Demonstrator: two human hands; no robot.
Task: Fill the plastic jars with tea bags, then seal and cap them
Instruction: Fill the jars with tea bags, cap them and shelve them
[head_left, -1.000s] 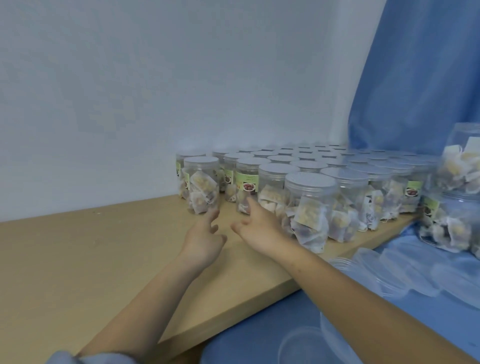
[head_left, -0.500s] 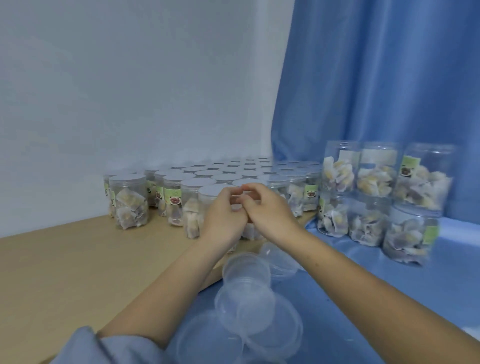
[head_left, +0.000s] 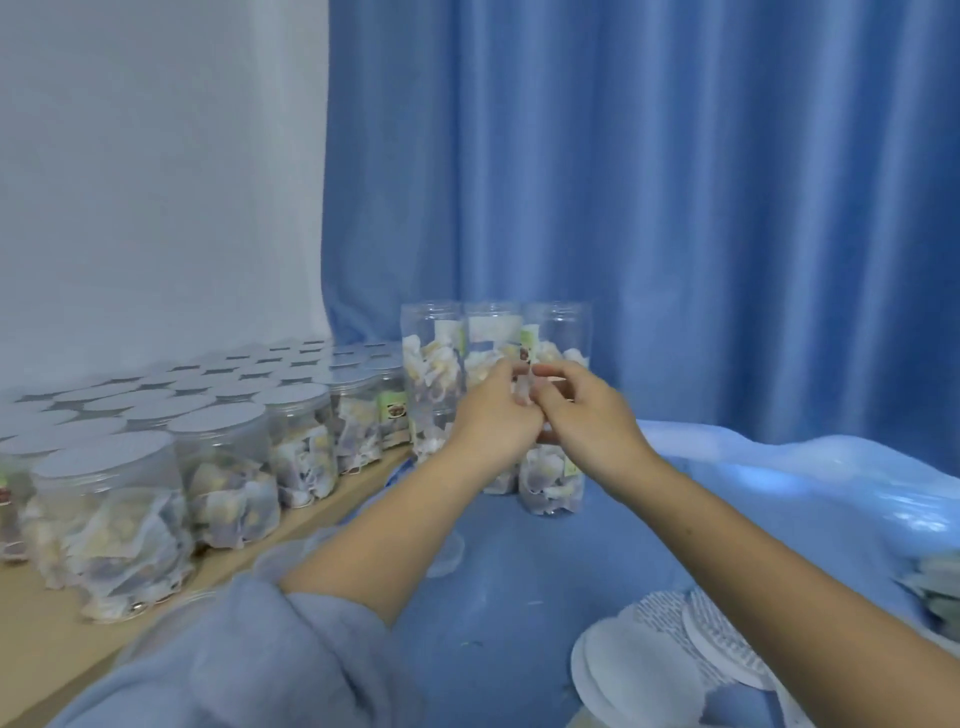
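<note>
Both grips, left hand (head_left: 496, 418) and right hand (head_left: 587, 415), pinch something small, unidentifiable, before the stacked jars (head_left: 553, 332). Best separate it gently, keeping fingertips clear of those unlidded jars.

Whatever the hands (head_left: 540, 415) pinch between them is too blurred to tell.

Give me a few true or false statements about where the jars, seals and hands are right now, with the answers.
1. The clear plastic jars stacked by the blue curtain have caps on. False: those stacked jars are open-topped.
2. The white-sealed jars stand on the wooden board. True.
3. The left hand rests on the board. False: it meets the right hand in front of the stacked jars.
4. White round seal discs lie at lower right. True.
</note>
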